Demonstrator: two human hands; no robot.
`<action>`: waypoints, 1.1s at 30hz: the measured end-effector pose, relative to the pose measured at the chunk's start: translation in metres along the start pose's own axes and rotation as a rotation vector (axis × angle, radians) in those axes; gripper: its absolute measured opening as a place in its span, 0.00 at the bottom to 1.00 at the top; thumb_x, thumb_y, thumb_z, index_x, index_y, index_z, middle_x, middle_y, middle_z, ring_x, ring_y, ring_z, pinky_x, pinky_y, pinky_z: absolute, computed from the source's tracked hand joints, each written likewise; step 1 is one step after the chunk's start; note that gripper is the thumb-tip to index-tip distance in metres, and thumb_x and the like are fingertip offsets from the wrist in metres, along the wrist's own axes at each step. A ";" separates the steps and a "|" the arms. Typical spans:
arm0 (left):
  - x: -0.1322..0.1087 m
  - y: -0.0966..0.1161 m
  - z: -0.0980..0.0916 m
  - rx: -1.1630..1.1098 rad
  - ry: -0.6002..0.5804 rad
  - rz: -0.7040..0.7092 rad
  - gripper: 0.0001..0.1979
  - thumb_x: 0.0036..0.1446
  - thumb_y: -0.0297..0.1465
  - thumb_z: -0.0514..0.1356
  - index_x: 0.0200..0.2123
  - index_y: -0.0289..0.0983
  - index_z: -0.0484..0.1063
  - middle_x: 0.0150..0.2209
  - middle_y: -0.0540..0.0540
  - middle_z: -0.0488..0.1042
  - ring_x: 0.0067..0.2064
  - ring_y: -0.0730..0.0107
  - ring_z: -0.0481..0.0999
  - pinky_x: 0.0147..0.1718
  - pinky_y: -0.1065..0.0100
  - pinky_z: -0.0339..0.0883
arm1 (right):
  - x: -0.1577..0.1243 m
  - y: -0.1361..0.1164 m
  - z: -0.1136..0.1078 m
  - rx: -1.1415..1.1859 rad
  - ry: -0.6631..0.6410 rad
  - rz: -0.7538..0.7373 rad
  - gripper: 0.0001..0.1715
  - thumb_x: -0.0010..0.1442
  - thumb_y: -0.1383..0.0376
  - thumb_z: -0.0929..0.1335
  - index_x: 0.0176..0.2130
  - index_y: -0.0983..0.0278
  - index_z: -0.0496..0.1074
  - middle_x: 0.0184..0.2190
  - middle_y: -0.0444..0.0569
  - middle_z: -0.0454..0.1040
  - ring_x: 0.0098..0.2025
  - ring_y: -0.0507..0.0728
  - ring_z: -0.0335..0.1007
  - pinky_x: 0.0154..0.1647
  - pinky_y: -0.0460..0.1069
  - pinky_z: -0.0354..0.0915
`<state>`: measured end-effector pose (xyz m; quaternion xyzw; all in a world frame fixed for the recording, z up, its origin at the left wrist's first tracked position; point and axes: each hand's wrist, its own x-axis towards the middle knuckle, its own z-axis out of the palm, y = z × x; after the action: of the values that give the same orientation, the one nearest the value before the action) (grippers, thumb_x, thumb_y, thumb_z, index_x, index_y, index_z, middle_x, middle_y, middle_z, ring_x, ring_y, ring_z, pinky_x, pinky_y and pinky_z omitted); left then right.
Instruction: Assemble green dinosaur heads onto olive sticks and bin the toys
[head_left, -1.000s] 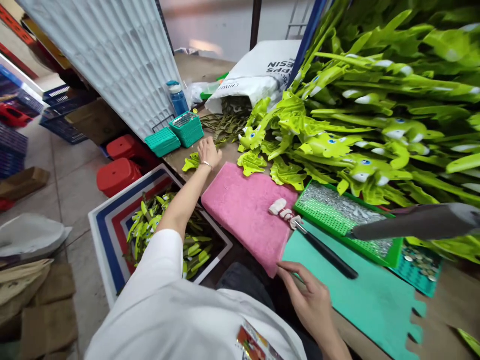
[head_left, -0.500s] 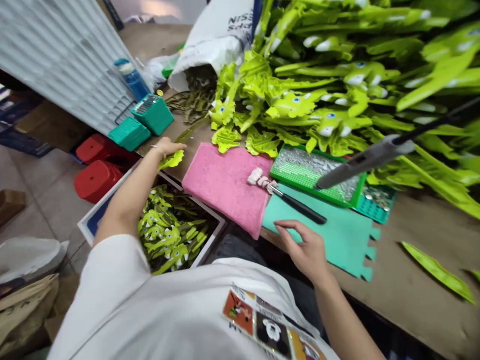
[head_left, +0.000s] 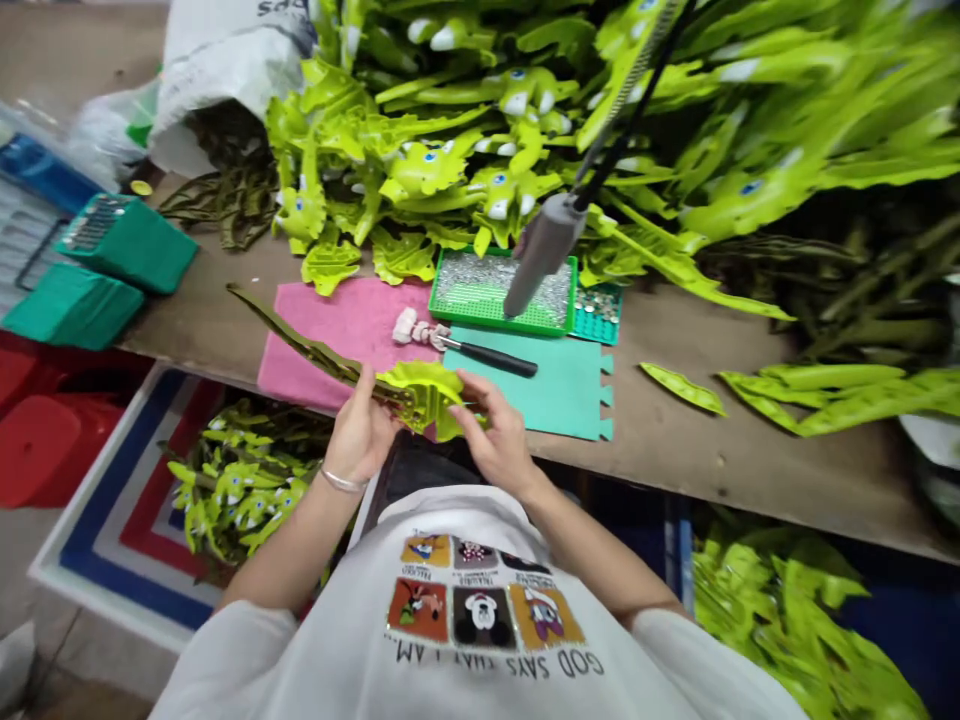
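Observation:
Both my hands are just above the table's front edge, in front of my chest. My left hand (head_left: 360,435) grips the olive stem of a lime-green plastic leaf piece (head_left: 420,395), and my right hand (head_left: 495,440) pinches its frilled leaf end. The long stem (head_left: 285,335) reaches out over a pink towel (head_left: 337,335). Beyond my right hand, a black-handled tool (head_left: 491,357) with a white cloth wrap (head_left: 412,327) lies on a teal foam mat (head_left: 540,390). A green tray of silver beads (head_left: 501,290) sits behind the mat.
A large heap of lime-green plastic pieces (head_left: 480,150) covers the wooden table's back. A grey cylindrical tool (head_left: 544,245) hangs above the tray on a black cable. Below the table's edge stand a striped bin of green pieces (head_left: 127,530) and red stools (head_left: 37,450).
My view has swung right and down. My left hand has lifted the leaf piece off the table edge toward my chest, and my right hand has moved from above the mat onto the piece.

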<state>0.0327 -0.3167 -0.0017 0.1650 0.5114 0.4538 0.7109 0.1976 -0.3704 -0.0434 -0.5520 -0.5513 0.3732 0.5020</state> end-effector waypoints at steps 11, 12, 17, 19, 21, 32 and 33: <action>-0.012 -0.051 0.012 0.263 -0.309 -0.446 0.13 0.53 0.33 0.69 0.40 0.37 0.71 0.48 0.41 0.78 0.48 0.59 0.79 0.40 0.56 0.79 | 0.034 0.061 -0.152 -0.317 0.208 0.146 0.16 0.59 0.54 0.68 0.40 0.61 0.78 0.38 0.51 0.81 0.38 0.58 0.76 0.42 0.55 0.72; -0.010 -0.050 0.011 0.358 -0.352 -0.402 0.12 0.55 0.35 0.68 0.39 0.37 0.71 0.43 0.42 0.79 0.42 0.63 0.80 0.38 0.59 0.78 | 0.041 0.067 -0.162 -0.416 0.304 0.112 0.15 0.59 0.56 0.68 0.40 0.62 0.77 0.39 0.53 0.80 0.38 0.59 0.75 0.43 0.56 0.72; 0.010 -0.050 0.012 1.031 -0.522 0.480 0.06 0.63 0.31 0.58 0.43 0.37 0.70 0.37 0.44 0.77 0.37 0.66 0.78 0.40 0.61 0.74 | 0.084 0.113 -0.201 -0.818 0.398 0.077 0.11 0.56 0.67 0.63 0.39 0.62 0.71 0.39 0.56 0.76 0.43 0.63 0.71 0.50 0.62 0.68; 0.022 -0.054 0.016 1.304 -0.590 0.892 0.13 0.61 0.25 0.56 0.48 0.36 0.71 0.46 0.39 0.76 0.49 0.58 0.75 0.50 0.54 0.70 | 0.094 0.128 -0.206 -0.915 0.356 0.084 0.11 0.54 0.68 0.63 0.38 0.61 0.70 0.37 0.56 0.75 0.44 0.65 0.70 0.51 0.63 0.66; 0.035 -0.058 0.019 1.515 -0.665 1.126 0.20 0.58 0.22 0.56 0.54 0.34 0.69 0.54 0.34 0.74 0.56 0.52 0.71 0.55 0.49 0.66 | 0.100 0.136 -0.208 -0.974 0.332 0.097 0.11 0.52 0.69 0.63 0.38 0.61 0.69 0.37 0.56 0.74 0.44 0.65 0.69 0.50 0.64 0.66; 0.054 -0.056 0.035 1.945 -0.723 1.224 0.20 0.65 0.35 0.61 0.58 0.40 0.69 0.53 0.38 0.74 0.46 0.58 0.74 0.41 0.62 0.63 | 0.045 0.037 -0.153 -0.593 0.135 0.011 0.04 0.54 0.66 0.67 0.34 0.60 0.71 0.31 0.47 0.77 0.33 0.57 0.75 0.40 0.53 0.71; 0.051 -0.054 0.039 1.963 -0.714 1.217 0.20 0.65 0.35 0.61 0.58 0.40 0.69 0.52 0.38 0.74 0.46 0.58 0.73 0.40 0.62 0.62 | 0.033 0.025 -0.140 -0.521 0.027 0.004 0.03 0.54 0.65 0.68 0.34 0.60 0.71 0.31 0.46 0.78 0.33 0.56 0.75 0.39 0.52 0.71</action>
<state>0.0959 -0.2949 -0.0526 0.9643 0.2517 0.0615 0.0540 0.3426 -0.3549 -0.0320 -0.6688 -0.6209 0.2121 0.3496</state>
